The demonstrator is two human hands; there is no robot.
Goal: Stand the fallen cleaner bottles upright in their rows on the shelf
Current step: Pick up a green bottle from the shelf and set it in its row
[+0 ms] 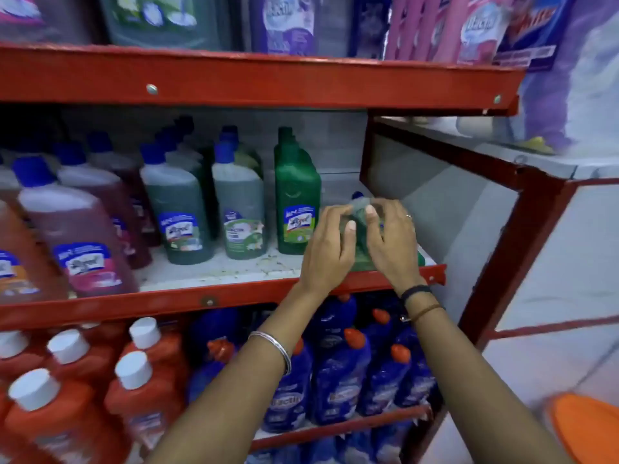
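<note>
Both hands clasp green bottle (360,229) at right end of middle shelf (217,269): left hand (330,244) and right hand (390,241), each grip clenched around bottle body. Risk: bottle near shelf's front edge, could slip off; elbowing neighbouring dark green bottle (296,195) could topple row. Blue cap points up and back, long axis tilted, near upright.
</note>
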